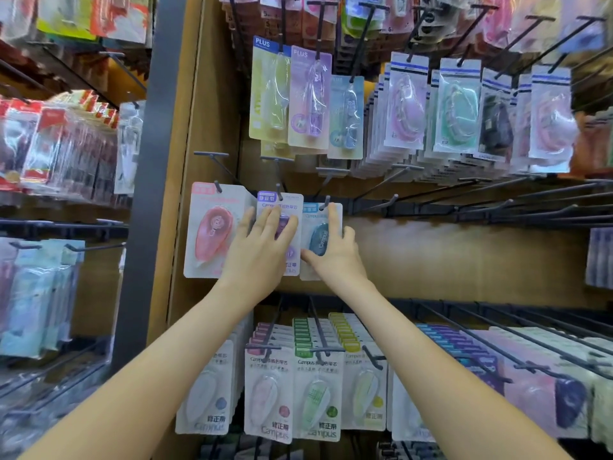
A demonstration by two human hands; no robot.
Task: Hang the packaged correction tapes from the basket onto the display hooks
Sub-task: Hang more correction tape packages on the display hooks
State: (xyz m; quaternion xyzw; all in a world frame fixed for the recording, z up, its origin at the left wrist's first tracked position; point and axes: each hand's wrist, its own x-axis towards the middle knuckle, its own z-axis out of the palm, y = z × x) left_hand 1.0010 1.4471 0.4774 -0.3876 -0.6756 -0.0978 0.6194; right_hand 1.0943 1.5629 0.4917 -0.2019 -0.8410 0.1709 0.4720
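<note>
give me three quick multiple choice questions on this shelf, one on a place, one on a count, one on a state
1. Where does the left hand rest?
A. on a pack in the bottom row
B. on the purple pack
C. on the shelf's grey upright

2. How many packs hang side by side in the row at hand level?
A. two
B. three
C. six

3. What state are the hooks to the right of the blue pack in?
A. bare
B. full of packs
C. holding one pack each

Answers:
1. B, its straight fingers lie on that pack's front.
2. B, only the pink pack, the purple pack and the blue pack hang there.
3. A, nothing hangs from them.
</note>
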